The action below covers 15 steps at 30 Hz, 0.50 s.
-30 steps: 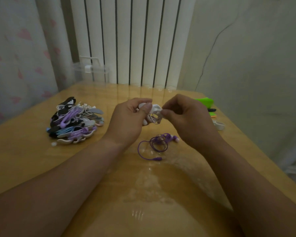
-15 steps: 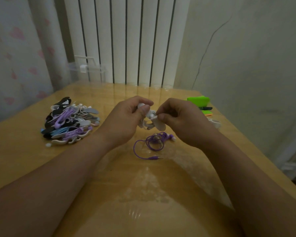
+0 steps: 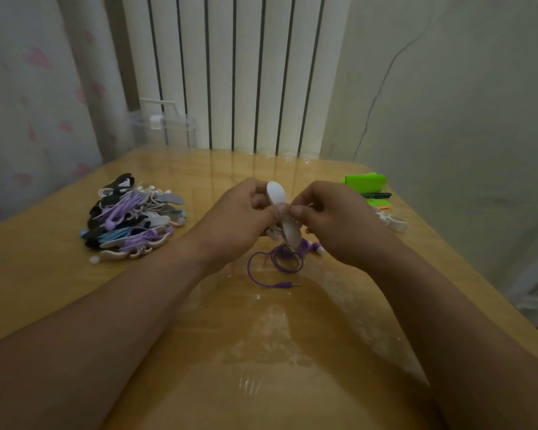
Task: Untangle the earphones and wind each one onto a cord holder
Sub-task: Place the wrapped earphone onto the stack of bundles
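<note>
Above the middle of the wooden table [image 3: 59, 283], both hands hold a white cord holder [image 3: 282, 212] that stands nearly upright, with white earphone cord bunched at its lower left. My left hand [image 3: 239, 221] grips it from the left. From the right, my right hand [image 3: 339, 221] pinches it at mid-height with thumb and fingers. A loose purple earphone [image 3: 284, 259] lies coiled on the table just below the hands, its plug toward me.
A pile of wound earphones on holders [image 3: 131, 218] lies at the left. At the right edge sit a green object [image 3: 365, 181], a black pen [image 3: 376, 195], an orange pad and a white cord holder [image 3: 393, 221]. A clear box [image 3: 162, 122] stands by the radiator.
The white holder has turned from lying across between the hands to standing nearly upright. Both hands have kept hold of it.
</note>
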{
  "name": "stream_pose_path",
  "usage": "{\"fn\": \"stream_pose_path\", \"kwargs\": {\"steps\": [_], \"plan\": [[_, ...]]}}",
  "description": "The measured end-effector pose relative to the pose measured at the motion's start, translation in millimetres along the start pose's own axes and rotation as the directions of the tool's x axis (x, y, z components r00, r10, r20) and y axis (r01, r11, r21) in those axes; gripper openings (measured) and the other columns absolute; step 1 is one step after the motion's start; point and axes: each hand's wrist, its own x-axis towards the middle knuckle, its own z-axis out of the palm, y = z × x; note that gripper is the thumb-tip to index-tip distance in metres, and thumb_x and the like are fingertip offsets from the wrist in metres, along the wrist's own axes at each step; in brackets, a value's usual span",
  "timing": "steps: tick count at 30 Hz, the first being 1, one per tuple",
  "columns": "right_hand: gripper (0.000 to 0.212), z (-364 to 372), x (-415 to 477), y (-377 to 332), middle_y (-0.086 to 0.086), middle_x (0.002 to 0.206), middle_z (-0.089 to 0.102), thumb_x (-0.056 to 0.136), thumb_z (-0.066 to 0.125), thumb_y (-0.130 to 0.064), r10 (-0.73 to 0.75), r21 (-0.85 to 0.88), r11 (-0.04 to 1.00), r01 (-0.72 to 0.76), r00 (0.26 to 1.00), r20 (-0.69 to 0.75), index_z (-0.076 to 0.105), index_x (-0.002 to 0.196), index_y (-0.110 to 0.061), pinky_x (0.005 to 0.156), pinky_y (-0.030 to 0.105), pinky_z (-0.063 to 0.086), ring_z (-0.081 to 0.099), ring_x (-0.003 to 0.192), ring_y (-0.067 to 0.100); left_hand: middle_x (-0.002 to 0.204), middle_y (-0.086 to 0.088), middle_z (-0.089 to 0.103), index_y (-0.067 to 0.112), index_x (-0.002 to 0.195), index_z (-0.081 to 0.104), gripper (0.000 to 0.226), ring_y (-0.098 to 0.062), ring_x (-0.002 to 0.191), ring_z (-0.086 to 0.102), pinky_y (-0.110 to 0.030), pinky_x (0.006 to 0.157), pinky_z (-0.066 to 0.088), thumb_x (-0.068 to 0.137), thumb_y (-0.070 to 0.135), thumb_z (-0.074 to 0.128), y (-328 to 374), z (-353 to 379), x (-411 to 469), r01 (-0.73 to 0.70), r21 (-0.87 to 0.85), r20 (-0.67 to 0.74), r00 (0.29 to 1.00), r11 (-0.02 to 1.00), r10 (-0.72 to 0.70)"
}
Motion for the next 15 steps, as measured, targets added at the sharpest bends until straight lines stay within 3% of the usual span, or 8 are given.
{"fn": "stream_pose_path", "kwargs": {"steps": [4, 10, 15], "plan": [[0.008, 1, 0, 1, -0.006, 0.093, 0.072, 0.101, 0.066, -0.028, 0.044, 0.035, 0.998, -0.044, 0.999, 0.019, 0.069, 0.095, -0.024, 0.082, 0.047, 0.060, 0.069, 0.087, 0.015, 0.112, -0.007, 0.077, 0.013, 0.139, 0.054, 0.039, -0.026, 0.099, 0.076, -0.049, 0.095, 0.060, 0.102, 0.012, 0.066, -3, 0, 0, -0.001, 0.015, 0.031, 1.000, 1.000, 0.001], [0.009, -2, -3, -5, -0.005, 0.089, 0.073, 0.102, 0.065, -0.027, 0.062, 0.031, 0.998, -0.064, 0.997, 0.046, 0.068, 0.093, -0.024, 0.081, 0.045, 0.062, 0.072, 0.082, 0.012, 0.105, -0.006, 0.077, 0.015, 0.138, 0.055, 0.040, -0.021, 0.091, 0.076, -0.043, 0.088, 0.063, 0.101, 0.010, 0.067, -5, 0, 1, -0.050, 0.065, 0.019, 0.999, 0.997, 0.048], [0.016, -7, -5, -10, -0.001, 0.085, 0.075, 0.101, 0.065, -0.025, 0.093, 0.034, 0.995, -0.096, 0.992, 0.085, 0.069, 0.086, -0.025, 0.080, 0.047, 0.063, 0.073, 0.079, 0.014, 0.104, -0.008, 0.076, 0.017, 0.136, 0.056, 0.039, -0.026, 0.088, 0.075, -0.040, 0.081, 0.063, 0.100, 0.009, 0.068, -5, 2, 1, -0.074, 0.125, 0.009, 0.997, 0.989, 0.073]]}}
